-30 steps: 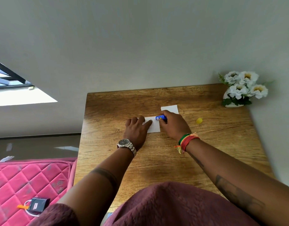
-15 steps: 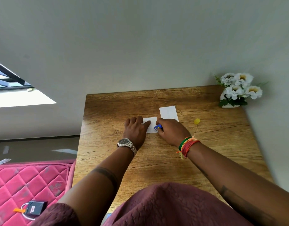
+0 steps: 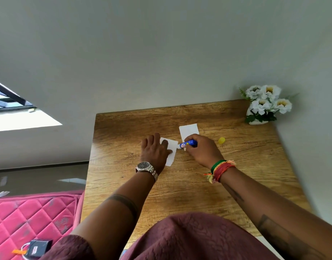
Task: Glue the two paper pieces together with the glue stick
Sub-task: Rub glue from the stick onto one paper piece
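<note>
Left hand lies flat on the near paper, fingers straight and slightly spread, pinning its left part to the table. Right hand is curled round the glue stick, which lies nearly level, its pale tip at the paper's right edge, blue barrel pointing right. Second paper lies flat just behind the stick, its near end hidden by the right hand; whether the two sheets touch cannot be told. Yellow cap sits apart to the right, so the stick is open. Handling, as judged: paper is very light, thin and limp — it will slide or buckle under a dragged glue tip unless held, hence the flat press; best pinned close to the stroke, and lifted later by a corner or edge, away from the wet strip. The near sheet's lower edge looks uneven (possibly torn), so it may catch. The stick is light and rigid, with a smooth barrel; a grip round the mid-barrel suits it. Room: bare wood lies in front of both hands and to the left, ample for strokes; the flowers stand at the far right corner by the wall, well apart. Left table edge is near the left hand — nothing there to knock.
</note>
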